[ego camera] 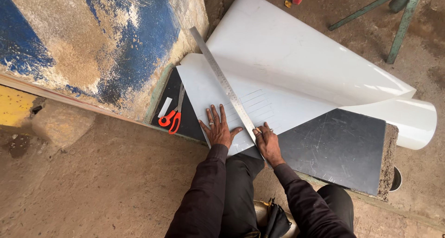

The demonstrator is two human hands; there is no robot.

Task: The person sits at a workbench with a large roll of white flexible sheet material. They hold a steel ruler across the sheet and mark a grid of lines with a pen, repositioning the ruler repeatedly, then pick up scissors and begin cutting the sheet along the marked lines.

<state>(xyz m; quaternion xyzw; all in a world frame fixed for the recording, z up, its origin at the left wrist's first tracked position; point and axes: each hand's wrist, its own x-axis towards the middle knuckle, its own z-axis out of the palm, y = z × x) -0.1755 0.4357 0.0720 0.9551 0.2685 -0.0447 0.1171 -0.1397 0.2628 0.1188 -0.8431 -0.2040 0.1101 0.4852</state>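
Grip of the right hand [268, 144] is closed on a small tool at the near end of the steel ruler [223, 82]; the tool is too small to identify. Left hand [218, 129] lies flat, fingers spread, pressing the white sheet [278, 66] just left of the ruler, holding nothing. Sheet rests on a dark board [340, 147], partly unrolled, its roll to the right. Several parallel lines already show on the sheet beside the ruler, so marking or cutting appears well begun; how much remains cannot be judged. Orange-handled scissors [172, 115] lie on the board's left edge. Board's far corner is hidden.
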